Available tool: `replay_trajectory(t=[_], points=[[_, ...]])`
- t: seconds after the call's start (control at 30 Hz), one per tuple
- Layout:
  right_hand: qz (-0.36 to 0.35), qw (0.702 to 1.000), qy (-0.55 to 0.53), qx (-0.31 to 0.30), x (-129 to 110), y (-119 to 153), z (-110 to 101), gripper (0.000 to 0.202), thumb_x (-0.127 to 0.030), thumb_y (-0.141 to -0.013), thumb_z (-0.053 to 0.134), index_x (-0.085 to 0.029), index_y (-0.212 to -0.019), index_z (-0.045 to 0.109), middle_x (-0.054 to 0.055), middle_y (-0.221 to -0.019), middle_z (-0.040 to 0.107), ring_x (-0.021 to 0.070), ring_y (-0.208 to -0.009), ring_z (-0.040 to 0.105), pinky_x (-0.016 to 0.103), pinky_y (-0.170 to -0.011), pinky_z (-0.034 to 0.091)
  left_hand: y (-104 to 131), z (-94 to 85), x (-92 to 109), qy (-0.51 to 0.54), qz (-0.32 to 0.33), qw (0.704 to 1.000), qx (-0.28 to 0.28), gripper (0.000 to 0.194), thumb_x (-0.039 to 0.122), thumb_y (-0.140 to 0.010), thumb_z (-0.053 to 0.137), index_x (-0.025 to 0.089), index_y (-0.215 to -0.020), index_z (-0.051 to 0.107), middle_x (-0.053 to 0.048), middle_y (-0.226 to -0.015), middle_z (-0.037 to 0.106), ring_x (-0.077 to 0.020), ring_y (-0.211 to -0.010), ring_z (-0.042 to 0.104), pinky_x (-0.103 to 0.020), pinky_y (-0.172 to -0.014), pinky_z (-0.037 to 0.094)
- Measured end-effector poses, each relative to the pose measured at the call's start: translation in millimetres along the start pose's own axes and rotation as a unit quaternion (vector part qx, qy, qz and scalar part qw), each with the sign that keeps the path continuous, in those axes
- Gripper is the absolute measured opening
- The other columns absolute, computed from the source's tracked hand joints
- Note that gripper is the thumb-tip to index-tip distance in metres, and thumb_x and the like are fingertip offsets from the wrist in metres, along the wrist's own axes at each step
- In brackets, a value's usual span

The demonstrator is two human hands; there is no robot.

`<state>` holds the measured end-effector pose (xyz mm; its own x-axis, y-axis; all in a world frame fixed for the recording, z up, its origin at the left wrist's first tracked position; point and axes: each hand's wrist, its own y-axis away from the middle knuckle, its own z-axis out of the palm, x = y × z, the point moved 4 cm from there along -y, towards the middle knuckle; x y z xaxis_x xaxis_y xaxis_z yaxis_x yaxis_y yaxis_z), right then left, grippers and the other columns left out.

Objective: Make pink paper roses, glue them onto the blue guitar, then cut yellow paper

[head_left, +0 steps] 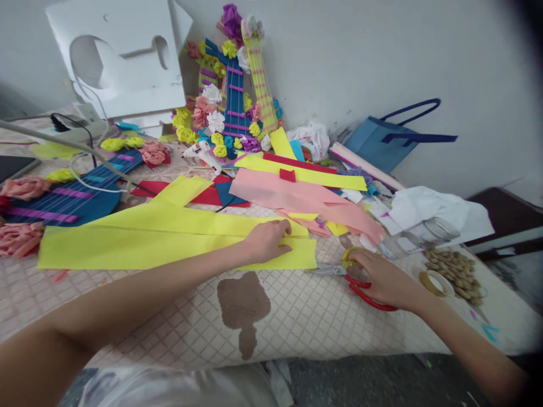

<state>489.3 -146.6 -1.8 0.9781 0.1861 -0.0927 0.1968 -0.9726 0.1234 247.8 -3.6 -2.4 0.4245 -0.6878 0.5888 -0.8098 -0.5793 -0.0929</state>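
Note:
Long yellow strips of a thin, cloth-like sheet [127,247] lie across the table, one overlapping another. My left hand [268,242] rests near their right end, fingers curled and thumb bent in, gripping the sheet. My right hand [377,277] is closed round the handles of a pair of scissors [333,270], one loop red and the other yellow. The scissors' blades point left at the lower right corner of the yellow strip; whether they are parted I cannot make out. Behind my hands lies a pink sheet [280,195] with a small red piece [287,175] on it.
Guitar-shaped crafts with paper flowers [235,102] lean against the wall. Another blue one [85,198] lies left. A glue gun [207,155] lies behind the strips. To the right are a clear jar [424,234], a tape roll [436,284], peanuts [456,271] and a blue bag [379,144].

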Motion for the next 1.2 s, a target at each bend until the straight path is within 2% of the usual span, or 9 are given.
replay_trajectory(t=[0.1, 0.2, 0.27, 0.43, 0.53, 0.7, 1.0, 1.1, 1.2], points=[[-0.002, 1.0, -0.004, 0.004, 0.1, -0.4, 0.1, 0.029, -0.032, -0.075, 0.061, -0.021, -0.1, 0.051, 0.013, -0.11, 0.06, 0.0288, -0.101, 0.059, 0.041, -0.084, 0.047, 1.8, -0.5, 16.9, -0.073, 0.151, 0.986, 0.017, 0.036, 0.013, -0.081, 0.058, 0.018, -0.116, 0.053, -0.012, -0.127, 0.055, -0.0268, -0.118, 0.05, -0.042, -0.095, 0.038], [-0.01, 1.0, -0.01, 0.01, 0.7, -0.3, 1.3, 0.03, -0.031, -0.074, 0.061, -0.022, -0.101, 0.052, 0.012, -0.11, 0.06, 0.0289, -0.102, 0.059, 0.041, -0.085, 0.047, 5.5, 8.4, 27.0, -0.128, 0.332, 0.934, -0.015, 0.027, 0.013, -0.091, 0.044, 0.019, -0.114, 0.058, -0.009, -0.128, 0.058, -0.0223, -0.124, 0.048, -0.04, -0.101, 0.034], [-0.008, 1.0, -0.011, 0.009, 1.1, 0.0, 2.2, 0.031, -0.032, -0.074, 0.061, -0.022, -0.101, 0.052, 0.012, -0.11, 0.061, 0.029, -0.102, 0.059, 0.04, -0.084, 0.048, 4.8, 15.7, 23.2, -0.133, 0.372, 0.917, -0.054, 0.03, 0.018, -0.095, 0.038, 0.019, -0.118, 0.058, -0.006, -0.134, 0.055, -0.0206, -0.13, 0.042, -0.041, -0.106, 0.029], [-0.001, 1.0, -0.006, 0.005, 0.2, 0.4, 2.5, 0.029, -0.034, -0.075, 0.061, -0.021, -0.1, 0.051, 0.013, -0.109, 0.062, 0.0289, -0.1, 0.06, 0.04, -0.082, 0.048, 0.1, 27.1, 3.0, -0.116, 0.337, 0.922, -0.149, 0.045, 0.035, -0.098, 0.032, 0.024, -0.142, 0.036, -0.003, -0.151, 0.031, -0.0176, -0.141, 0.024, -0.045, -0.117, 0.0], [-0.002, 1.0, -0.005, 0.012, -0.5, 0.2, 0.9, 0.028, -0.033, -0.075, 0.061, -0.021, -0.099, 0.052, 0.012, -0.107, 0.063, 0.0287, -0.098, 0.061, 0.039, -0.081, 0.048, -0.1, 28.3, -4.5, -0.091, 0.322, 0.929, -0.156, 0.048, 0.038, -0.098, 0.031, 0.026, -0.145, 0.03, -0.002, -0.152, 0.029, -0.0173, -0.142, 0.02, -0.045, -0.116, -0.009], [-0.001, 1.0, -0.002, 0.0, -1.0, 0.9, 0.0, 0.028, -0.034, -0.076, 0.061, -0.022, -0.099, 0.052, 0.011, -0.104, 0.063, 0.0281, -0.096, 0.061, 0.04, -0.08, 0.049, 0.1, 27.2, -7.4, -0.042, 0.317, 0.938, -0.136, 0.048, 0.036, -0.096, 0.035, 0.028, -0.143, 0.033, -0.003, -0.15, 0.033, -0.0188, -0.141, 0.024, -0.045, -0.116, -0.007], [0.003, 1.0, -0.001, -0.002, 0.4, 2.4, 0.4, 0.025, -0.034, -0.076, 0.061, -0.023, -0.096, 0.052, 0.01, -0.1, 0.064, 0.0269, -0.091, 0.062, 0.038, -0.076, 0.05, 0.3, 24.2, 0.1, -0.043, 0.303, 0.938, -0.161, 0.049, 0.037, -0.096, 0.033, 0.027, -0.145, 0.03, -0.001, -0.152, 0.027, -0.0159, -0.143, 0.019, -0.041, -0.116, -0.008], [0.005, 1.0, 0.004, -0.003, 1.8, 2.8, 1.4, 0.025, -0.034, -0.076, 0.06, -0.023, -0.097, 0.052, 0.01, -0.101, 0.064, 0.0268, -0.091, 0.063, 0.038, -0.076, 0.049, -1.1, 25.4, -0.6, -0.035, 0.314, 0.937, -0.15, 0.048, 0.035, -0.096, 0.036, 0.027, -0.143, 0.034, -0.002, -0.15, 0.033, -0.0172, -0.141, 0.024, -0.043, -0.116, -0.003], [0.008, 1.0, 0.01, -0.004, 2.4, 3.3, 2.3, 0.024, -0.034, -0.077, 0.06, -0.023, -0.097, 0.051, 0.009, -0.1, 0.064, 0.0261, -0.091, 0.063, 0.036, -0.076, 0.049, -2.9, 27.6, -4.0, -0.031, 0.314, 0.937, -0.153, 0.047, 0.034, -0.096, 0.036, 0.027, -0.142, 0.036, -0.002, -0.149, 0.035, -0.0194, -0.141, 0.026, -0.046, -0.115, -0.005]])
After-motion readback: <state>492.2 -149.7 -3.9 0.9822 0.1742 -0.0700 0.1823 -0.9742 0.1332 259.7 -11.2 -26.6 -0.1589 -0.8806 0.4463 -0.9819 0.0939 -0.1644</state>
